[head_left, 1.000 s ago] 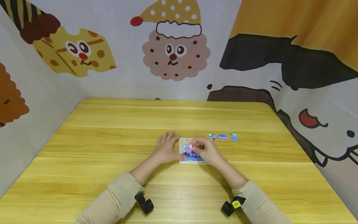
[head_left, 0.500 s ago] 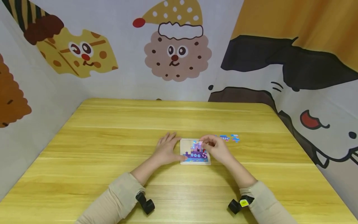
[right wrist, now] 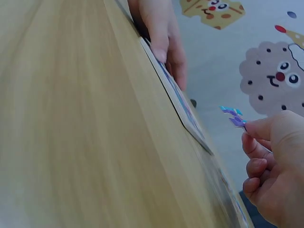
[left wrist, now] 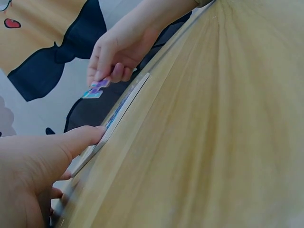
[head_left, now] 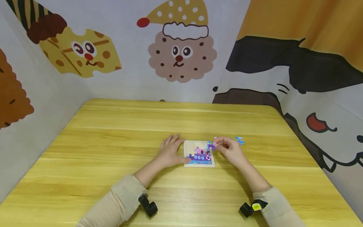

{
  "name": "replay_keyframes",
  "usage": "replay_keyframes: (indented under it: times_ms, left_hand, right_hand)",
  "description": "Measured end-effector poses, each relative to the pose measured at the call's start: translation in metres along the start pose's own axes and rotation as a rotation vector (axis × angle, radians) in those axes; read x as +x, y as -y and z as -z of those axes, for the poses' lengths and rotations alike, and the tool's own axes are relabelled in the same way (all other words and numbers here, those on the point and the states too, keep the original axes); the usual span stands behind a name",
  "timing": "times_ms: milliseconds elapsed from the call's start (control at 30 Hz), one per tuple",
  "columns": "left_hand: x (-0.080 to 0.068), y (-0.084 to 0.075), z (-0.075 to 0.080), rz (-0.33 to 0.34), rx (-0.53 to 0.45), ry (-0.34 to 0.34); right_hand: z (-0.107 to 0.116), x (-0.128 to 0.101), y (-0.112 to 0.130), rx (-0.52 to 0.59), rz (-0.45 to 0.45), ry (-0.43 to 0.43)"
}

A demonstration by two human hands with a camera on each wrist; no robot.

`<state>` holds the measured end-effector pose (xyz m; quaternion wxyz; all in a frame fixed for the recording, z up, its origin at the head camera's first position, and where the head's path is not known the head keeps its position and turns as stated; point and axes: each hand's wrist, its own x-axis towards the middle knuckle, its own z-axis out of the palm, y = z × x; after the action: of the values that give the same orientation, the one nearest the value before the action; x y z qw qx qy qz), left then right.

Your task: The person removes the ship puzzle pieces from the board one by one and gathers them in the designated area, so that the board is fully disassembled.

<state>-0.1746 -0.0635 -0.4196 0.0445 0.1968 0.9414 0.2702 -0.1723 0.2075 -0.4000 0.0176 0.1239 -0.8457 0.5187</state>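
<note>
A square wooden jigsaw tray (head_left: 190,147) lies on the table, its lower part filled with a purple and pink ship picture and its upper part bare wood. My left hand (head_left: 171,152) is spread at the tray's left side, the thumb pressing its lower left and the fingers stretched toward the upper left corner. Between thumb and fingertips my right hand (head_left: 233,152) pinches a purple and blue puzzle piece (head_left: 211,146) over the tray's upper right edge. In the left wrist view that puzzle piece (left wrist: 97,89) is raised above the tray.
Loose puzzle pieces (head_left: 239,140) lie behind my right hand, partly covered by it. The wooden table (head_left: 181,195) reaches back to a wall hung with cartoon-printed cloth (head_left: 127,85). A black wrist camera (head_left: 246,209) sits at my right cuff.
My right hand has moved right, carrying the puzzle piece from over the ship picture to the tray's upper right edge, and the piece appears turned. My left hand stays at the tray.
</note>
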Motion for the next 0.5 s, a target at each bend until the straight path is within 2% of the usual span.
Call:
replay_keyframes:
  times_ms: [300, 500]
  left_hand:
    - [-0.001, -0.001, 0.001, -0.01, -0.004, -0.004]
    - [-0.001, -0.001, 0.002, -0.01, 0.0, -0.002]
  right_hand:
    - [0.024, -0.003, -0.021, -0.057, -0.014, 0.032]
    - [0.032, -0.001, -0.029, -0.11, -0.027, 0.051]
